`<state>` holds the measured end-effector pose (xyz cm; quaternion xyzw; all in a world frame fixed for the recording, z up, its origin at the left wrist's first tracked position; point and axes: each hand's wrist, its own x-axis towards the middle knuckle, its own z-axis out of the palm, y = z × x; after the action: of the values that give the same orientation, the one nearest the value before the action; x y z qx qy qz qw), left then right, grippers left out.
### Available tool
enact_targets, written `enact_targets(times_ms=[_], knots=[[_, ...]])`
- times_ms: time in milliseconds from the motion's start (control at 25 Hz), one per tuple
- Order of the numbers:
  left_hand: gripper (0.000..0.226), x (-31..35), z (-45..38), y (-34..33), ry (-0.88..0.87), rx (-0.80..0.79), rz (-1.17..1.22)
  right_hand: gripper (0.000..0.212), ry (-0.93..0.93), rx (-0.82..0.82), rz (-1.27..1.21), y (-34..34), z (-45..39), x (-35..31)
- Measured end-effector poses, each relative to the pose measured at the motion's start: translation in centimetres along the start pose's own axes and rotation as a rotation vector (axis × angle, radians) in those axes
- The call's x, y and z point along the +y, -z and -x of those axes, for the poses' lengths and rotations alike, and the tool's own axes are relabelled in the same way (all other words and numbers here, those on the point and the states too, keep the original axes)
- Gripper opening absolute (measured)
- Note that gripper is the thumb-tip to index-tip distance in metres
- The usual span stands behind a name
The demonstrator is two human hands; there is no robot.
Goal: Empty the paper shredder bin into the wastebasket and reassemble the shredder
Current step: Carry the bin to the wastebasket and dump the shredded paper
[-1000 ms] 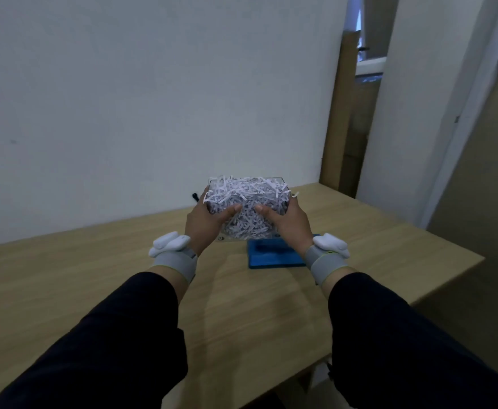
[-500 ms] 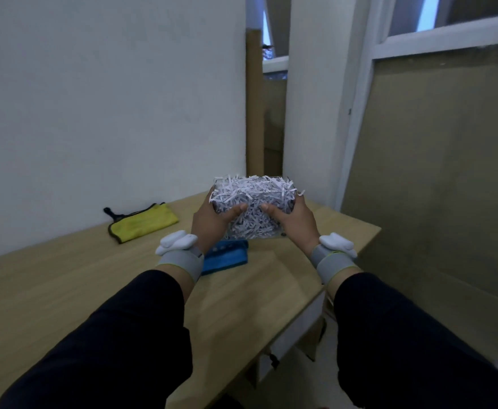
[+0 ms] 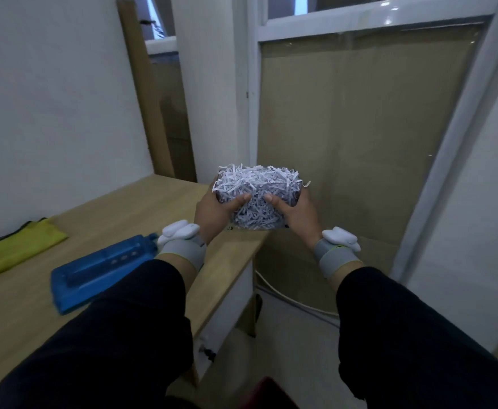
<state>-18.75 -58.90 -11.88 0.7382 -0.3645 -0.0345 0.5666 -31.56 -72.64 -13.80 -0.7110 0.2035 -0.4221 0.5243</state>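
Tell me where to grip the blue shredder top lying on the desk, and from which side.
Grip the blue shredder top across its two long edges, coming down from above. It lies flat on the desk, long and narrow, so fingers can span the short width. Both hands are now full with the bin.

A plain white wall [image 3: 53, 107] stands on the left behind a light wooden desk [image 3: 129, 211]. Right of it, a white-framed window [image 3: 357, 137] is backed with brown cardboard. A white cable [image 3: 289, 299] runs along the pale floor [image 3: 286, 349]. Light is dim.
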Motion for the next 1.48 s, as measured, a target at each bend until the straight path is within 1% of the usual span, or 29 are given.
enact_targets(times_ms=[200,320,480,560,680,760,880,960,1120,1240,1360,1480], knots=[[0.072,1.2,0.6,-5.1,-0.023,-0.134,0.038,0.068,-0.026,0.090,0.100,5.6,1.4,1.3],[0.076,1.3,1.5,-7.7,0.003,-0.188,0.029,0.087,-0.058,0.133,0.138,8.1,2.4,2.1],[0.079,0.2,2.8,-10.2,0.057,-0.248,-0.027,0.094,-0.116,0.172,0.194,10.4,4.5,3.7],[0.079,-0.8,3.9,-10.8,0.078,-0.253,-0.092,0.092,-0.140,0.181,0.208,10.7,5.8,4.9],[0.079,-2.4,5.5,-11.3,0.128,-0.229,-0.115,0.074,-0.190,0.171,0.176,10.5,7.6,7.0],[0.075,-3.8,6.7,-11.1,0.164,-0.276,-0.080,0.068,-0.225,0.167,0.164,10.1,9.0,8.6],[0.058,-6.3,8.7,-11.2,0.247,-0.366,-0.005,0.062,-0.319,0.144,0.157,9.2,11.1,11.0],[0.065,-7.9,10.1,-11.2,0.295,-0.385,0.012,0.056,-0.384,0.133,0.172,8.8,12.5,12.6],[0.074,-10.5,12.1,-10.8,0.347,-0.413,-0.079,0.051,-0.424,0.124,0.213,7.7,14.6,14.9],[0.072,-12.8,13.9,-10.6,0.390,-0.450,-0.128,0.050,-0.473,0.090,0.200,6.9,16.8,17.2],[0.070,-14.8,15.4,-10.5,0.444,-0.425,-0.140,0.048,-0.523,0.052,0.203,6.4,18.8,18.8],[0.069,-16.4,17.1,-10.5,0.492,-0.423,-0.147,0.060,-0.586,0.037,0.171,5.9,20.8,20.3]])
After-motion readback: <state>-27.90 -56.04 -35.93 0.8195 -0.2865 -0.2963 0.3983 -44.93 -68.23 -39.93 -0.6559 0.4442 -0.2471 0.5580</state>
